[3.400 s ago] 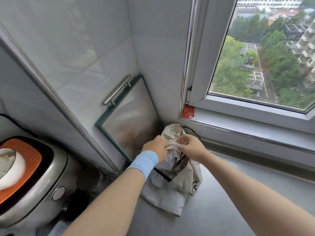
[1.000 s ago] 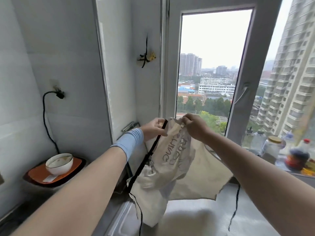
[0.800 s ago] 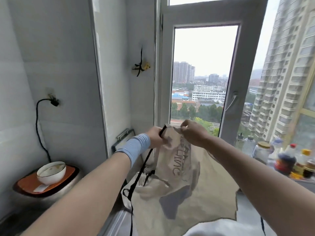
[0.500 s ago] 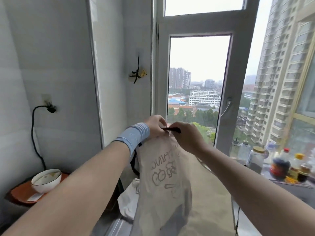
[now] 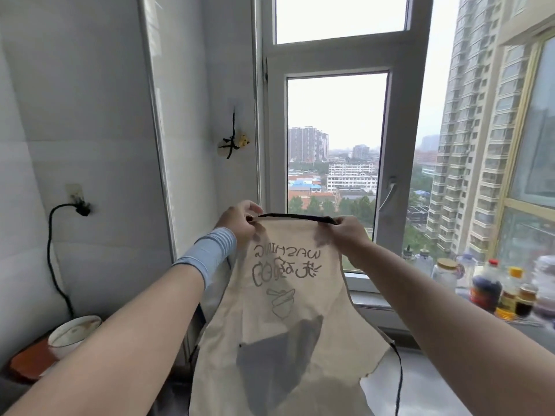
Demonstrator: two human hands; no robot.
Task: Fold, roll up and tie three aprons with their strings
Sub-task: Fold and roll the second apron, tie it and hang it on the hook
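While apron (image 5: 285, 340) hangs over grey counter (image 5: 420, 385), bottles (image 5: 485, 291) line windowsill (image 5: 368, 299).

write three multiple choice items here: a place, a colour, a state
1. Where is the bowl? A) on the windowsill B) lower left of the view C) in a hand
2. What colour is the strap atop the apron? A) black B) red C) white
3. The apron is: A) rolled and tied B) flat on the counter C) held up unfolded by the left hand and right hand
Answers: 1 B, it sits low at the left; 2 A, dark band between the hands; 3 C, it hangs open, print showing.
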